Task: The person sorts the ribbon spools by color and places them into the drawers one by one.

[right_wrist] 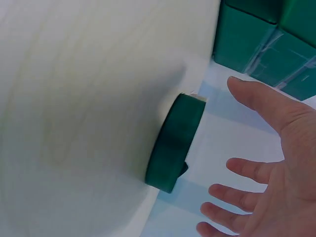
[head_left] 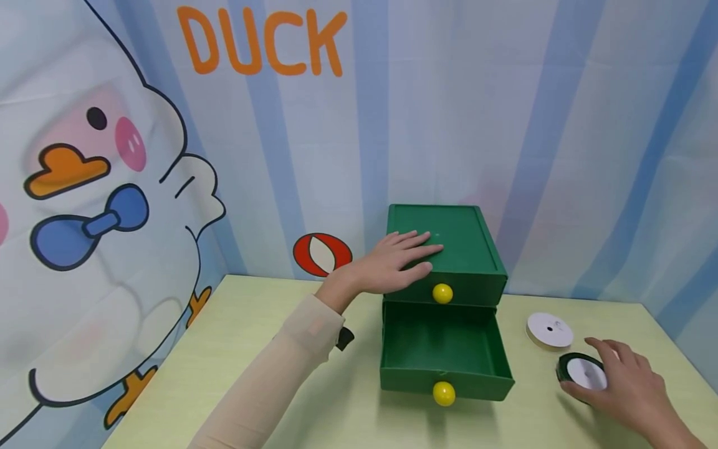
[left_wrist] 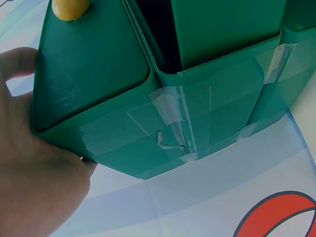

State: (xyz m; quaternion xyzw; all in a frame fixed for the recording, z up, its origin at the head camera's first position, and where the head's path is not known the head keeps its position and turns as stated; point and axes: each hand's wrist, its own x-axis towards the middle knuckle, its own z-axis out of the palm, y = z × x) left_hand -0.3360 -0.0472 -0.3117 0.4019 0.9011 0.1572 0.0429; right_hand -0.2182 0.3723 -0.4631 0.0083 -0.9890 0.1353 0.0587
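Observation:
My left hand (head_left: 387, 265) rests on top of a small green drawer unit (head_left: 460, 240), fingers straight and spread. The left wrist view shows that hand at the unit's edge beside the upper drawer front (left_wrist: 94, 59). Below, the lower drawer (head_left: 477, 383) with a yellow knob (head_left: 444, 393) is pulled out, and nothing shows inside it. My right hand (head_left: 631, 383) hovers over a spool of dark green ribbon (head_left: 586, 374), thumb and fingers apart. In the right wrist view a gap separates the hand from the green ribbon spool (right_wrist: 177, 143).
A white spool (head_left: 550, 329) lies flat between the drawer unit and the right hand. Something small and black (head_left: 345, 338) shows by the left sleeve. Behind the pale yellow table (head_left: 252, 324) hangs a striped cloth (head_left: 449, 93) with a duck print.

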